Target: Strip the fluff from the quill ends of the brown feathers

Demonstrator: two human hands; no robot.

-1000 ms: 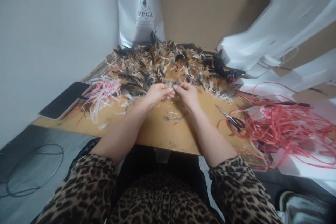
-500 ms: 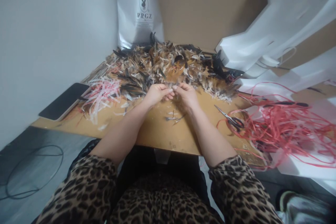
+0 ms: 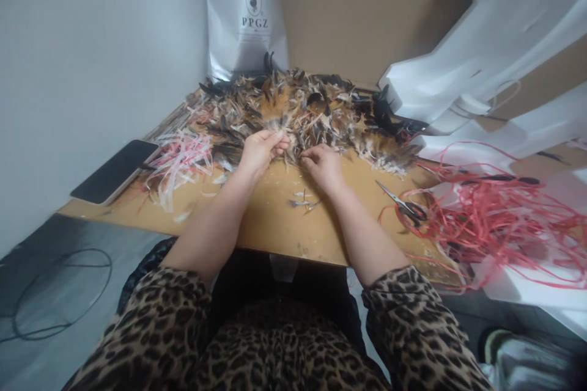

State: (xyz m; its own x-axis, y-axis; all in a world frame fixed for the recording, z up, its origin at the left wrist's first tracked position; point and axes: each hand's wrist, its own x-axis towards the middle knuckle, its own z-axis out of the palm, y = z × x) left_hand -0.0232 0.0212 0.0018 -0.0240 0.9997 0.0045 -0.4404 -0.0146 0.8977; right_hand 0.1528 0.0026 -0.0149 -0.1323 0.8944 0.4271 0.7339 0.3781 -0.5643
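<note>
Both bare hands work near the centre of the frame, over the near edge of a broad heap of brown, black and cream feathers (image 3: 339,113). The left hand (image 3: 261,151) is nearly closed, thumb against fingers, on the pale base of a fan-shaped orange-brown feather tuft (image 3: 275,107); the tuft stands upright with its coloured ends pointing away from the body, a grip that probably spares the soft vanes from crushing. The right hand (image 3: 324,166), just to the right and apart from the left, has its thumb and forefinger drawn close together with the other fingers curled; whether they meet or grip a thin piece cannot be told. Small grey-white feather scraps (image 3: 302,200) lie below the hands on the tan wooden tabletop (image 3: 284,226). Right of centre, dark-handled metal scissors (image 3: 410,209) lie with blades towards the upper left and handles beside a tangle of red-pink ribbon (image 3: 495,214), presumably within easy reach of the right hand. At left, a bundle of white and pink strips (image 3: 181,159) rests beside a black-screened phone (image 3: 114,171), both to the side, which likely leaves elbow room. A silvery-white printed bag (image 3: 252,55) stands behind the heap, upper centre-left.
</note>
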